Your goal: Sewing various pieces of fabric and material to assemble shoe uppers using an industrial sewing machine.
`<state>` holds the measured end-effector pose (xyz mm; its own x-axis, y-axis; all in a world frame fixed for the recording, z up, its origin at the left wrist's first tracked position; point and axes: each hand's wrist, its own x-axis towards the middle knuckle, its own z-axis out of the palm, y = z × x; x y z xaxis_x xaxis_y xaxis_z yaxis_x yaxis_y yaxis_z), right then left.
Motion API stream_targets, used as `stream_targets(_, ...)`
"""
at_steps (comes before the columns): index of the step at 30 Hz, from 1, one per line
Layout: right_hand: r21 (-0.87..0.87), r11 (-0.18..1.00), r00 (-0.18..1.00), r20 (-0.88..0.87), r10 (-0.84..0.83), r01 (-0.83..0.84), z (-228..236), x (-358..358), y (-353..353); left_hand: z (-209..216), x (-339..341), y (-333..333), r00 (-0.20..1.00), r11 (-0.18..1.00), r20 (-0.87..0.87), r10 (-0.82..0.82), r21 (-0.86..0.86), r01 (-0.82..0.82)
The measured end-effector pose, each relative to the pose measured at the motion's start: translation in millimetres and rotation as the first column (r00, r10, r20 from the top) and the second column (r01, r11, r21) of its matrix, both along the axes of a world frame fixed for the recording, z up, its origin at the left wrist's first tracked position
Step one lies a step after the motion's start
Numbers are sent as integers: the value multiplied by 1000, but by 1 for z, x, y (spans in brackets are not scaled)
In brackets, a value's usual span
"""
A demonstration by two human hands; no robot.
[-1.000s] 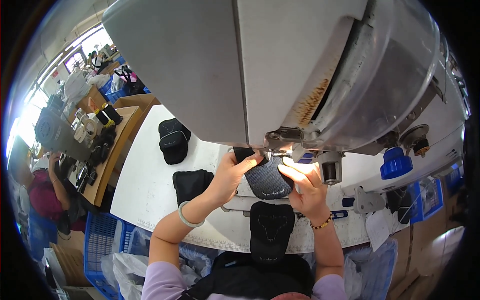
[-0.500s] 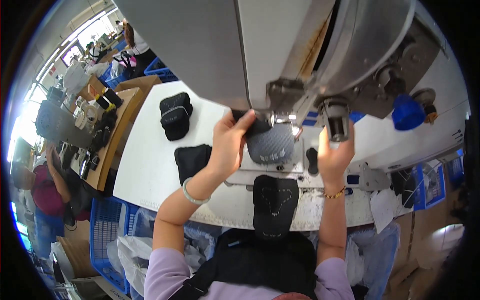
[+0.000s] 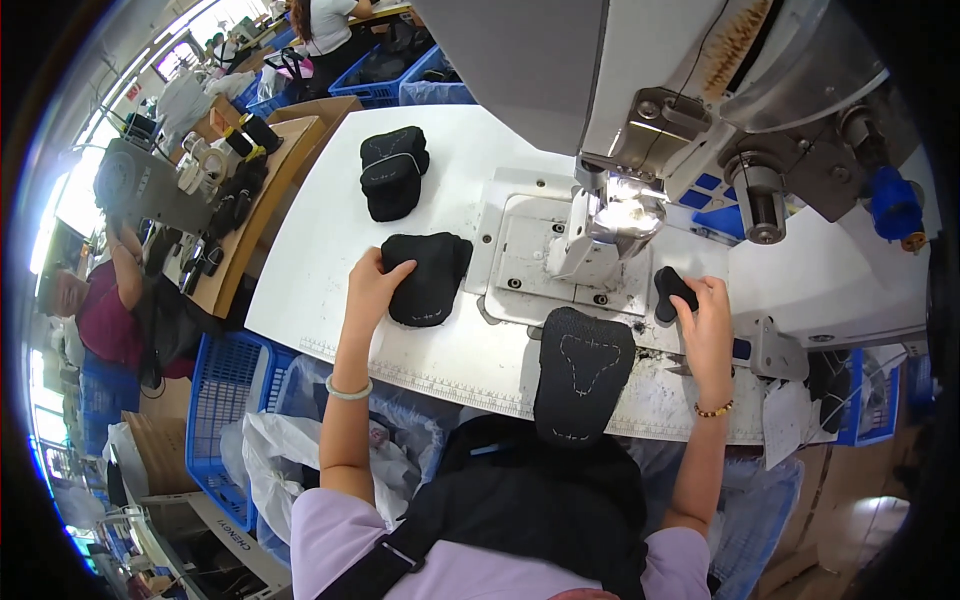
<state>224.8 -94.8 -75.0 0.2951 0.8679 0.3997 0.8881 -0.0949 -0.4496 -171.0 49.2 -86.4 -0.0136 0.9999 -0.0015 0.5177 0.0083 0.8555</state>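
My left hand (image 3: 372, 292) is at the left edge of a black fabric panel (image 3: 428, 290), its thumb lying on top and its fingers around the side. This panel rests over another black piece on the white table. On the right, my right hand (image 3: 708, 318) has thumb and fingers closed at the edge of a small, narrow-waisted black fabric piece (image 3: 672, 290), which lies on the table. Between my hands, at the near edge, is a black panel with white dashed stitching (image 3: 585, 372). The sewing machine's needle area (image 3: 625, 210) is lit, with a metal plate (image 3: 515, 285) under it.
A stack of stitched black pieces (image 3: 392, 175) stands far left on the white table (image 3: 310, 250). The machine head (image 3: 540, 70) overhangs the back. Blue baskets (image 3: 225, 420) and plastic bags flank me below. At the left, another person (image 3: 110, 300) sits by a wooden bench (image 3: 245, 240).
Both hands have left the machine's needle area. My left hand went to the panels on the left, my right down to the small piece. The grey panel is gone from under the machine.
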Motion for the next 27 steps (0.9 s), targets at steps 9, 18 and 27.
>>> stream_targets(9, 106, 994, 928, -371, 33, 8, 30, -23, -8, 50, 118, -80, 663, 525, -332, -671, 417, 742)
stream_targets(18, -157, 878, 493, -864, 99, -452, 28, -81, -54, 33, 129, -89, 622, 517, -452, -640, 346, 783)
stream_targets(27, -154, 910, 642, -753, 144, -385, 19, -86, -52, 37, 129, -67, 581, 524, -373, -723, 252, 814)
